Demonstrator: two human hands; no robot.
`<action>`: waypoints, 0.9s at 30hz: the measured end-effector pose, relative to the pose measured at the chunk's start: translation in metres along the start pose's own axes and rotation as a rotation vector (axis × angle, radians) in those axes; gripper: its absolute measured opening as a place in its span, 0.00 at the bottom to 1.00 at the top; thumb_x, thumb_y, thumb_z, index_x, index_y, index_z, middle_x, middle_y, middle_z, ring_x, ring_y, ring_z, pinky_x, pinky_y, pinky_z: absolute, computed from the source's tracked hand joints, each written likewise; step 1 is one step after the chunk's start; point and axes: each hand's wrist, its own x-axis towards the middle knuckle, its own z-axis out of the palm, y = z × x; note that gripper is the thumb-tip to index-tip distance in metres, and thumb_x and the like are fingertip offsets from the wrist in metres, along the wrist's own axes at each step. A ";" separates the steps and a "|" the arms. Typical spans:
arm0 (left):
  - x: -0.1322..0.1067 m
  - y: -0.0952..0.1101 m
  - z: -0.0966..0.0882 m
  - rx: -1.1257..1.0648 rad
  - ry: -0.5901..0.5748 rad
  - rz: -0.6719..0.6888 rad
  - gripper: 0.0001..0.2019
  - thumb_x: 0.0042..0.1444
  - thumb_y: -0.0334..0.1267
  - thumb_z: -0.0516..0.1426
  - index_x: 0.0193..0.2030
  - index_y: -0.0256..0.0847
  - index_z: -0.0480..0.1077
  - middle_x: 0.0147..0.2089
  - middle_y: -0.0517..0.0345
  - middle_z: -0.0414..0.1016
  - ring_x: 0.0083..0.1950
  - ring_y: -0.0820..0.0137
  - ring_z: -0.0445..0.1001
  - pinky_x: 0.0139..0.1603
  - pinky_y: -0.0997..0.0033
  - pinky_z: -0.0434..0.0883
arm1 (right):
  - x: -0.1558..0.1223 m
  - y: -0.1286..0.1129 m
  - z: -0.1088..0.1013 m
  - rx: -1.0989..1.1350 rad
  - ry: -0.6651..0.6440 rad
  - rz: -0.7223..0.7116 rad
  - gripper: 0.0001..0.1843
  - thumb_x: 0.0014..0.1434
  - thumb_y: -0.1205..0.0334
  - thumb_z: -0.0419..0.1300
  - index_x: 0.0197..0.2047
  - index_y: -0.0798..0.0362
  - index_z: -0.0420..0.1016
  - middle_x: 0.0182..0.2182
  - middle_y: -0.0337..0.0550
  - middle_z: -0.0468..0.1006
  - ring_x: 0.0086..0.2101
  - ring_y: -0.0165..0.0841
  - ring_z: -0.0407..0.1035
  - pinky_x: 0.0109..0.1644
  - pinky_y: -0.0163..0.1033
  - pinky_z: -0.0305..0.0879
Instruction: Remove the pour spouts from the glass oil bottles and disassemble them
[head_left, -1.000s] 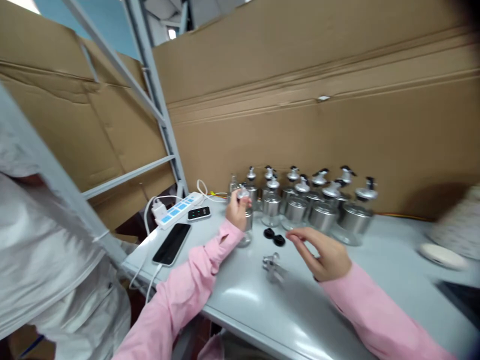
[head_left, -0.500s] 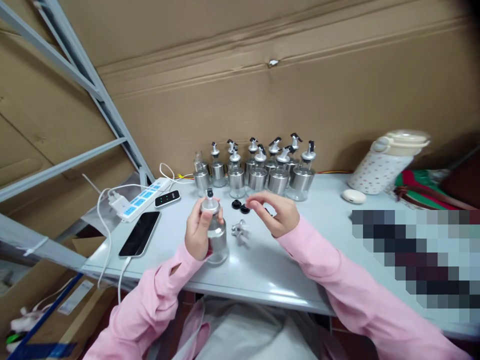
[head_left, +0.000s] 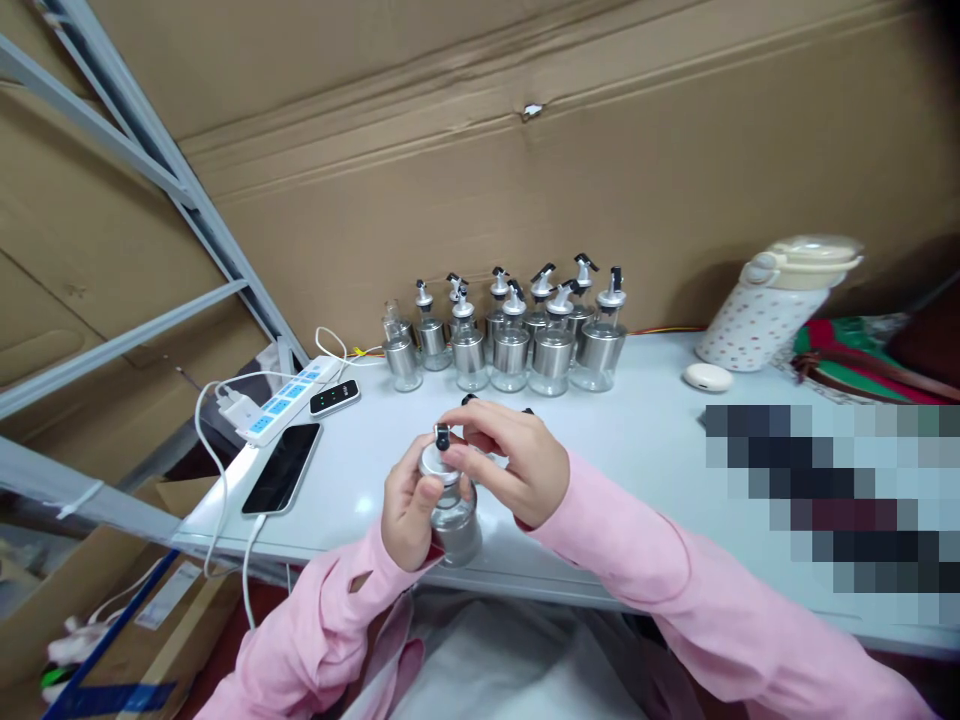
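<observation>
My left hand (head_left: pixel 407 508) is wrapped round the neck of a glass-and-steel oil bottle (head_left: pixel 459 537) near the table's front edge. A silver pourer top (head_left: pixel 435 463) sits on this bottle. On its tip is a small black flip cap (head_left: pixel 443 439), which the thumb and forefinger of my right hand (head_left: pixel 521 455) pinch from the right. Behind them, several similar bottles (head_left: pixel 553 360) stand in a cluster, most with silver pourers and black caps. The one at the left front (head_left: pixel 403 362) shows no silver pourer. My right hand hides most of the small parts on the table.
To the left lie a phone (head_left: pixel 283 468), a small black device (head_left: pixel 335 398) and a power strip (head_left: pixel 292 400) with white cables. A dotted flask (head_left: pixel 761 320) and a white oval case (head_left: pixel 707 377) are at the right. Grey shelf posts (head_left: pixel 165 180) rise on the left.
My right hand has come left and down from above the table onto the flip cap. The bottle in my left hand has shifted slightly right and nearer to me.
</observation>
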 end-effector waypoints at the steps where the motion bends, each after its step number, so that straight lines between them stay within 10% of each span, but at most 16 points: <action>1: 0.000 -0.001 0.001 -0.006 0.013 0.004 0.21 0.56 0.55 0.50 0.41 0.37 0.66 0.21 0.60 0.68 0.20 0.74 0.65 0.21 0.76 0.64 | 0.000 0.000 0.001 -0.032 0.014 -0.021 0.12 0.59 0.57 0.51 0.38 0.56 0.68 0.26 0.40 0.69 0.27 0.27 0.62 0.31 0.33 0.58; 27: 0.009 -0.008 0.000 -0.183 -0.016 -0.076 0.26 0.48 0.61 0.53 0.27 0.34 0.66 0.16 0.59 0.67 0.16 0.75 0.64 0.17 0.77 0.63 | 0.011 0.004 0.007 -0.150 0.055 -0.304 0.10 0.62 0.57 0.45 0.33 0.51 0.62 0.24 0.38 0.63 0.23 0.28 0.58 0.27 0.34 0.57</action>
